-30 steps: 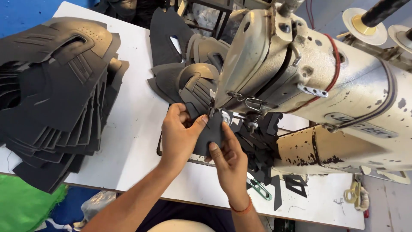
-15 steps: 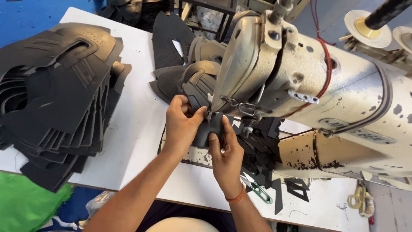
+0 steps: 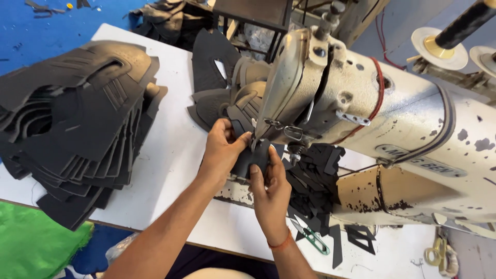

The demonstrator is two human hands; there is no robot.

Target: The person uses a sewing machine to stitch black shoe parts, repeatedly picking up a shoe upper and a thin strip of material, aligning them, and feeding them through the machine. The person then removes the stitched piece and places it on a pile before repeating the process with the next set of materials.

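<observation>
Two hands pinch one small dark piece (image 3: 254,157) under the head of the cream sewing machine (image 3: 361,119), near the middle of the worktop (image 3: 170,155). Left hand (image 3: 221,147) grips the piece's far-left edge, thumb on top, fingers curled under. Right hand (image 3: 269,181) closes on the near edge, thumb pressed flat on the top face, orange band at the wrist. Piece sits right at the needle area, partly hidden by both hands, so its full outline can't be told.

Handling, judged: thin flat cut sheet, looks like foam-backed or synthetic leather; light, flexible, bends between the fingers, not fragile. Matte surface, likely not slippery. Best held by the edges on both sides of the needle line, fingertips kept off the needle path, flat pressure rather than squeeze so it does not buckle.

Tall stack of larger dark cut panels (image 3: 77,129) fills the worktop's left edge. More dark pieces (image 3: 219,88) lie at the far edge behind the machine head. Scraps (image 3: 315,186) heap beside the machine base. Green-handled snips (image 3: 310,236) lie near the front edge, well apart from the hands.
</observation>
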